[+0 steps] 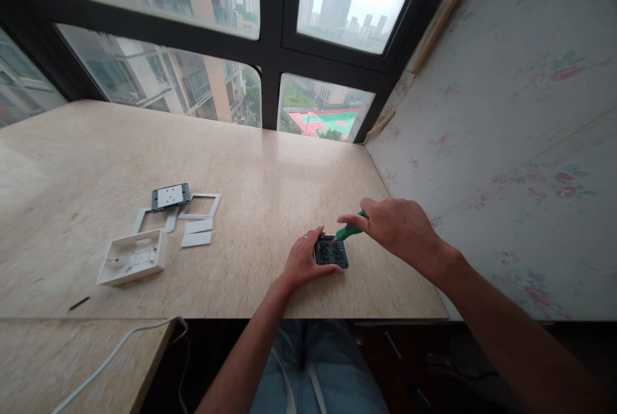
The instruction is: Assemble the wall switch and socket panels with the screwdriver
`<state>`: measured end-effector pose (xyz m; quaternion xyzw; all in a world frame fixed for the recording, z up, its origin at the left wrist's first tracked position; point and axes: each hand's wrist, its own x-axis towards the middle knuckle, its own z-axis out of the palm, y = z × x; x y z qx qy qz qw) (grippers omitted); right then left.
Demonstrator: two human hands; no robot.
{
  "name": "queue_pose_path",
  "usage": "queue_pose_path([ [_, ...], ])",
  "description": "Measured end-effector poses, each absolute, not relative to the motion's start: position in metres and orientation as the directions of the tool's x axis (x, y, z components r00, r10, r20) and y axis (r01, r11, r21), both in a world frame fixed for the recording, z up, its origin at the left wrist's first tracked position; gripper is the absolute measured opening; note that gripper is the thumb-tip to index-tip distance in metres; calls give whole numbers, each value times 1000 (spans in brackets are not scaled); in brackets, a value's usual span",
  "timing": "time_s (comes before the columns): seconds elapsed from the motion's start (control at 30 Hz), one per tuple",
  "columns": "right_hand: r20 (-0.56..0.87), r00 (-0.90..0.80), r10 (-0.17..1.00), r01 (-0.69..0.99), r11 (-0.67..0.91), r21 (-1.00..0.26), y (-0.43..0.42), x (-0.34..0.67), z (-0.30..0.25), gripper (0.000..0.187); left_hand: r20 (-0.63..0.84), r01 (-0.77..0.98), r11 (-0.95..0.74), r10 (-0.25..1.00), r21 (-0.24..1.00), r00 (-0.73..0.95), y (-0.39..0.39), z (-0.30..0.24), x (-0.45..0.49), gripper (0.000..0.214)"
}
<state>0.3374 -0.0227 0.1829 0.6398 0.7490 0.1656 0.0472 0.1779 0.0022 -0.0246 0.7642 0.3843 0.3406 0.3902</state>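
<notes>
A dark switch panel module lies on the stone sill with its black back facing up. My left hand grips it from the left, thumb along the near edge and fingers at the far edge. In my right hand is a screwdriver with a green handle, the fist closed round it. The screwdriver slants down to the left, its tip at the upper part of the module's back. Whether the tip sits in a screw is too small to tell.
To the left lie a socket module, white frames, white cover plates and an open white mounting box. A small dark strip lies near the front edge. A white cable crosses the lower ledge. The wallpapered wall rises at right.
</notes>
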Motion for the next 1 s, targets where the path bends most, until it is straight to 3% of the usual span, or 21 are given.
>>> queue_pose_path([
  [0.1, 144, -162, 976, 933, 103, 346, -21, 339, 183, 76, 220, 315, -400, 851, 861, 477, 2, -24, 178, 98],
  [0.2, 103, -134, 986, 956, 102, 274, -22, 340, 185, 68, 227, 321, -403, 854, 857, 468, 2, -24, 178, 98],
  [0.37, -8, -308, 951, 936, 302, -182, -29, 342, 188, 35, 242, 316, -416, 850, 853, 467, 2, -27, 178, 99],
  [0.47, -50, -404, 913, 873, 368, -320, -30, 341, 190, 25, 244, 317, -421, 848, 850, 470, 2, -28, 178, 100],
  [0.57, -65, -372, 926, 896, 340, -286, -26, 337, 189, 11, 239, 322, -413, 854, 852, 463, 2, -28, 178, 99],
  [0.8, -28, -248, 968, 969, 248, 10, -19, 325, 190, 37, 233, 324, -410, 853, 853, 466, 2, -26, 179, 96],
  [0.9, -21, -264, 964, 964, 264, 16, -19, 322, 189, 42, 248, 320, -423, 850, 848, 464, 3, -28, 180, 97],
  [1.0, 0, -311, 950, 948, 311, -67, -19, 324, 186, 37, 251, 324, -422, 854, 847, 456, 3, -29, 180, 97],
])
